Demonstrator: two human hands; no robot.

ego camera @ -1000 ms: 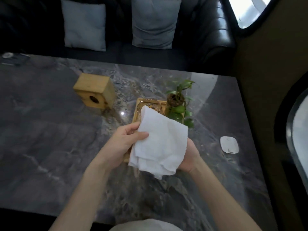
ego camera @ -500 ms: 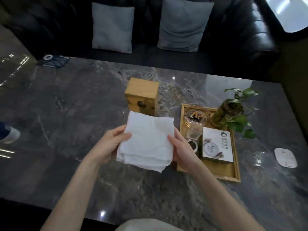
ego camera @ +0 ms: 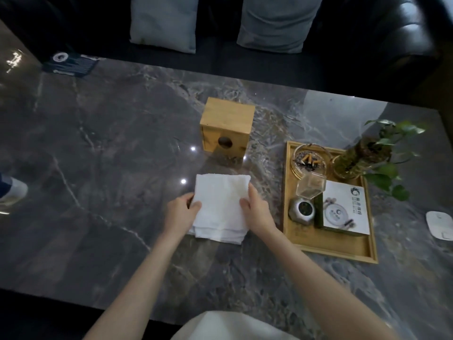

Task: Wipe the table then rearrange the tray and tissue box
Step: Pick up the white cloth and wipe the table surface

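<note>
Now your folded cloth [ego camera: 220,207] has come down from mid-air onto the table [ego camera: 110,168], just in front of the tissue box [ego camera: 228,128] and left of the tray [ego camera: 328,249]; your left hand [ego camera: 182,214] and right hand [ego camera: 257,212] pinch its side edges; wiping can likely begin.

Cloth [ego camera: 220,207] on table [ego camera: 110,143]; box [ego camera: 226,128] behind cloth; tray [ego camera: 328,244] right of cloth.
</note>
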